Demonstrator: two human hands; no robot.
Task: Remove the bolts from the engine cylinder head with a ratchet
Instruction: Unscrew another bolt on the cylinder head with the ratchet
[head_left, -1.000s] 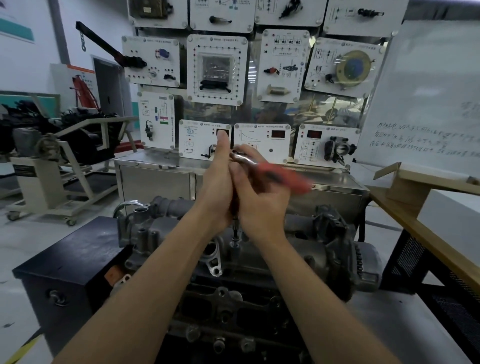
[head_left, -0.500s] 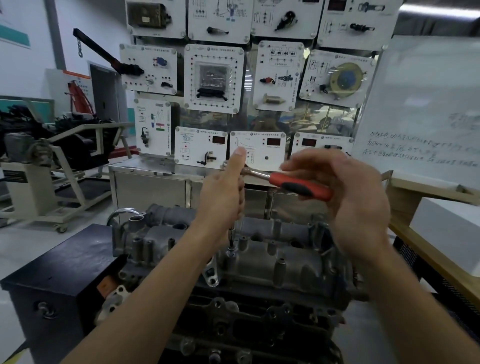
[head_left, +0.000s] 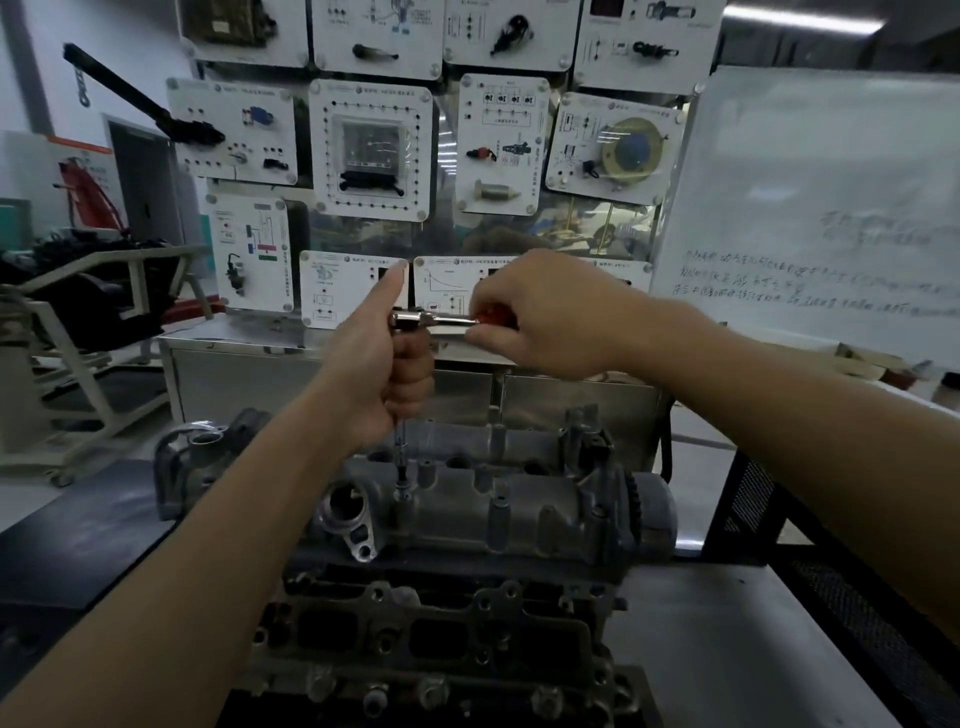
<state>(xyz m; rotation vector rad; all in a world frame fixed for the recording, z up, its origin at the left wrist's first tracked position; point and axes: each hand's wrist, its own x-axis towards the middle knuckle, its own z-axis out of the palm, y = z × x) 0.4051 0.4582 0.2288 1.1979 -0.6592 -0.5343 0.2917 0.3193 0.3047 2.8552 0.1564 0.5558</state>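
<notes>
The left hand (head_left: 371, 364) has its grip clamped around the upright extension bar (head_left: 401, 447) just under the ratchet (head_left: 415, 318) head, thumb raised, while the right hand (head_left: 545, 314) has its grip closed on the red handle (head_left: 493, 314), which points off to the right. The bar drops to a bolt (head_left: 401, 491) on top of the grey cylinder head (head_left: 493, 504), which sits on the engine block (head_left: 441, 634) on the table (head_left: 727, 649). The main risk, as I judge it, is the long bar leaning: if the right hand pulls the handle while the left lets the bar tilt, the socket could ride up and slip off the bolt, rounding its corners or throwing the knuckles against the raised bosses of the casting. Whether the socket is fully seated cannot be told, since it is small and dim here. The left fingers (head_left: 413, 371) sit close beneath the ratchet head and could be pinched on a swing. A freed bolt could drop into one of the openings in the head.
</notes>
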